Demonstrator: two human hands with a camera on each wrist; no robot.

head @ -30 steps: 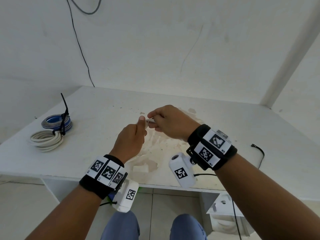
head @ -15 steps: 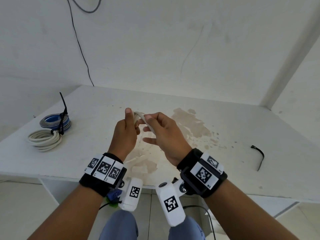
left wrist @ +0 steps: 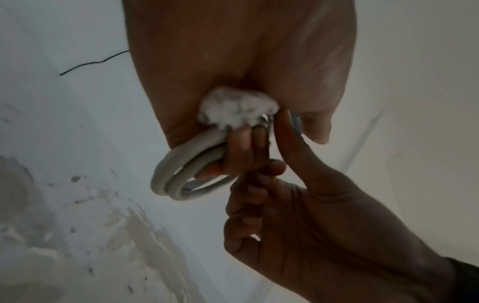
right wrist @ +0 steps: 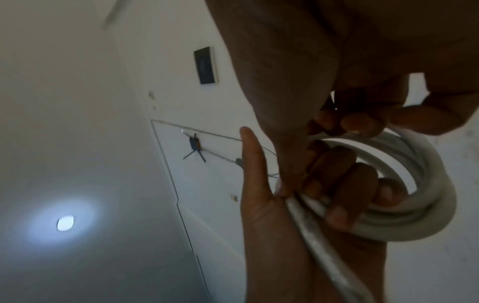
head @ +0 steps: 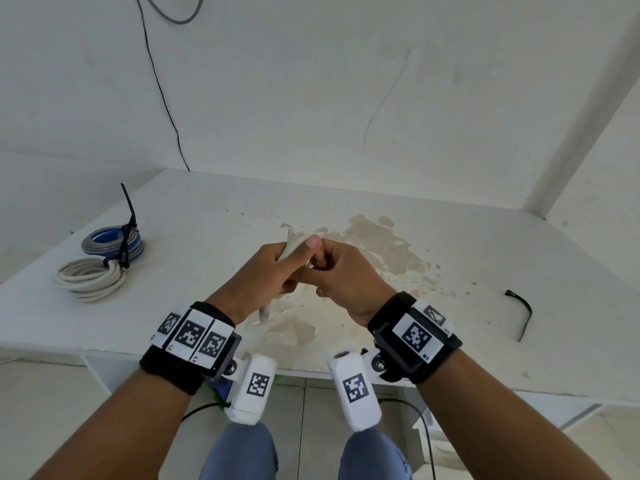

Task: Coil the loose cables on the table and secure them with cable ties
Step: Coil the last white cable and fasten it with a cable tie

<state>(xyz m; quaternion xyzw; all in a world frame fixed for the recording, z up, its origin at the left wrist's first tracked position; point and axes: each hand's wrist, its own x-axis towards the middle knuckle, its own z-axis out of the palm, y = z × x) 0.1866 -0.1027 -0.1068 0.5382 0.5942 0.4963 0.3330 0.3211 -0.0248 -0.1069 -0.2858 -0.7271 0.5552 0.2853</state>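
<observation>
White walls (head: 311, 81) fill the upper half of the head view, meeting in a corner at upper right; a thin black wire (head: 162, 88) runs down the wall at upper left to the back edge of the table (head: 485, 271). The table is white, with a brown stain (head: 377, 247) of worn paint across its middle. Tiled floor (head: 304, 427) shows below its front edge.

At mid-left on the table lie two tied coils, touching: a white coil (head: 91, 280) nearer, a blue-grey coil (head: 112, 241) behind, with a black tie's tail standing up. A loose black tie (head: 523, 311) lies at far right.

At centre, above the stain, the left hand (head: 263, 275) grasps a small cable (left wrist: 186, 174) coil, fingers curled through its loops. The right hand (head: 346, 275), fingers curled, touches it, pinching the cable.
</observation>
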